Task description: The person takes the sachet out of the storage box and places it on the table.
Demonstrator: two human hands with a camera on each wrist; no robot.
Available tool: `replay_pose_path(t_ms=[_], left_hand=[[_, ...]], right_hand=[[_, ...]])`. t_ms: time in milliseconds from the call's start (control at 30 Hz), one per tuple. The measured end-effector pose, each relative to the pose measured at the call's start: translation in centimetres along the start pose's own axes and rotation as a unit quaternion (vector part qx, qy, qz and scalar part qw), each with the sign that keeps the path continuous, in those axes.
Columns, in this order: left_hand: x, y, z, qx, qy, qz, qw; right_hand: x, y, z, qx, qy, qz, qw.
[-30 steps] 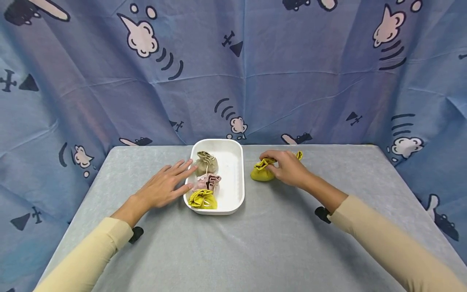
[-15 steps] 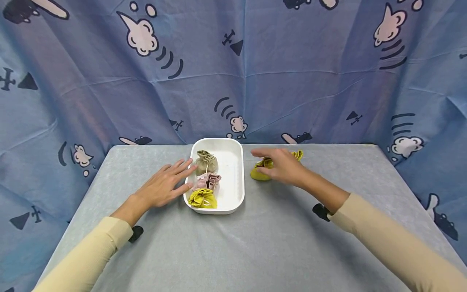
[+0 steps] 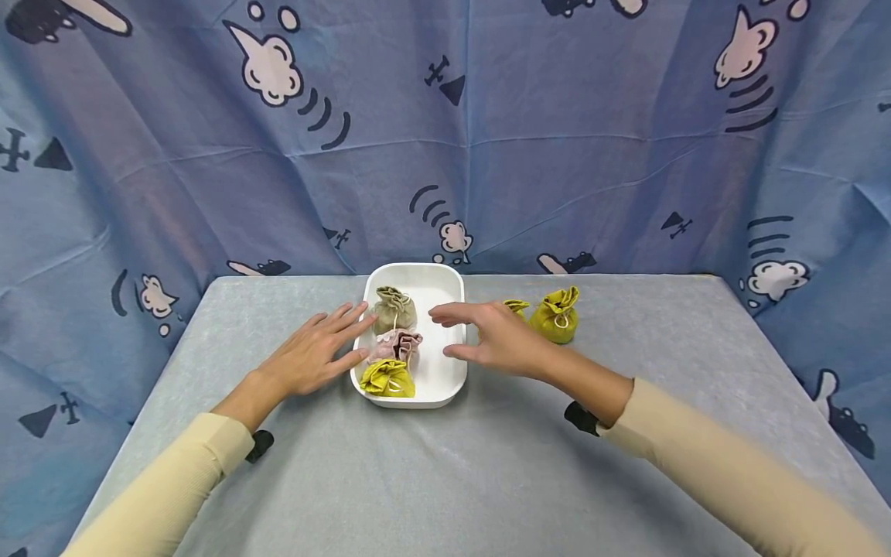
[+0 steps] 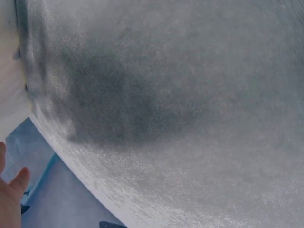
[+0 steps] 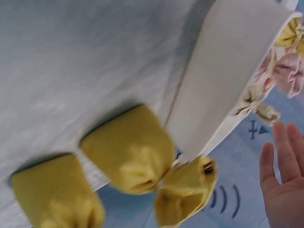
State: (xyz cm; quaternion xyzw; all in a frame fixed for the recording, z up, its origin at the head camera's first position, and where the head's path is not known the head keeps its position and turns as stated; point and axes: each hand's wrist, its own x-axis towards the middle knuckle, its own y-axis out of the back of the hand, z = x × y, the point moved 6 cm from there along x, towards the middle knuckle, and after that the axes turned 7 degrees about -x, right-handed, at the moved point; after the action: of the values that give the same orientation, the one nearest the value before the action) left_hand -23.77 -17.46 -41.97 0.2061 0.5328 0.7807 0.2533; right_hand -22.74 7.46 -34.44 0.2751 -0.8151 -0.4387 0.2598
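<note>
A white tray [image 3: 454, 340] holds three small drawstring pouches: olive [image 3: 394, 309], pink [image 3: 398, 345] and yellow [image 3: 387, 379]. My left hand [image 3: 346, 338] lies flat on the grey table, its fingertips at the tray's left rim. My right hand [image 3: 454, 333] hovers with fingers spread over the tray's right rim and holds nothing. Behind it sits a yellow pouch [image 3: 517, 307], mostly hidden, with a second yellow pouch [image 3: 555, 318] to its right. In the right wrist view both yellow pouches [image 5: 130, 159] [image 5: 57, 197] lie beside the tray wall [image 5: 223, 80], and my fingers [image 5: 280, 185] are straight.
The grey cloth-covered table [image 3: 445, 464] ends at a blue printed curtain [image 3: 445, 139] that hangs behind it and on both sides. The left wrist view shows grey table cloth [image 4: 180, 104] and one fingertip [image 4: 12, 202].
My right hand has let go of the yellow pouch and moved left over the tray's right rim, fingers now spread. The second yellow pouch is uncovered. The left hand has not moved.
</note>
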Motion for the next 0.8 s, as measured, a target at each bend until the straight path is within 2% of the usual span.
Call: replay_pose_path(t_ms=[133,333,600,800], left_hand=[[0.0,0.0,0.0,0.003,0.0,-0.001,1.0],[0.0,0.0,0.0,0.003,0.0,-0.001,1.0],[0.0,0.0,0.0,0.0,0.0,-0.001,1.0],[-0.1,0.0,-0.1,-0.001,-0.003,0.002,1.0]], right_hand=[[0.5,-0.9,-1.3,0.007,0.031,-0.014,0.999],[1.0,-2.0,-2.8,0.018,0.037,-0.052,0.998],[1.7,-3.6,-4.4,0.043,0.069,-0.067,0.994],[2.1,-5.0,-4.8,0.025,0.07,-0.082,0.994]])
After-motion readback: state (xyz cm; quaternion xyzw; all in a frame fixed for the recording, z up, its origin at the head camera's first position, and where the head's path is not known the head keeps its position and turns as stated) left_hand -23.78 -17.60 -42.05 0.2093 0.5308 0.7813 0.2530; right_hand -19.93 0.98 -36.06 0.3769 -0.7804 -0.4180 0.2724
